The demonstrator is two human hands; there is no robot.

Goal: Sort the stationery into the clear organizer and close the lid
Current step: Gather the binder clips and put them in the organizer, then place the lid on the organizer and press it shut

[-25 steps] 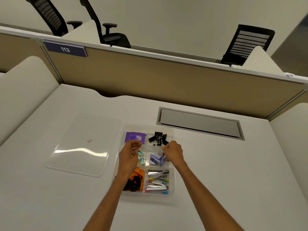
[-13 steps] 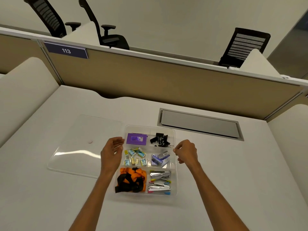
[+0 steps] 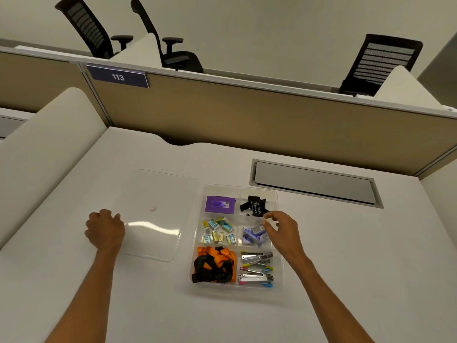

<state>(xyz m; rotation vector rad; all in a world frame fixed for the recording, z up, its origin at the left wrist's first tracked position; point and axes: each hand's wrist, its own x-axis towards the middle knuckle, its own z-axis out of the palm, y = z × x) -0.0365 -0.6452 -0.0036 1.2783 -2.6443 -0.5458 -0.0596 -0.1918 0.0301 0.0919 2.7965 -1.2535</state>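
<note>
The clear organizer lies open on the white desk, its compartments filled. They hold a purple box, black binder clips, small colourful staple packs, bluish boxes, an orange and black lanyard and silver staplers. The clear lid lies flat just left of the organizer. My left hand is at the lid's left edge, fingers curled onto it. Above the organizer's right side hovers my right hand, fingers loosely bent and holding nothing.
A grey cable hatch is set into the desk behind the organizer. A tan partition with a "113" sign closes the far side, and a cream divider rises on the left. Black office chairs stand beyond.
Both hands have left the organizer's compartments. My left hand swung left across the lid to its left edge. My right hand pulled back to the organizer's right side.
</note>
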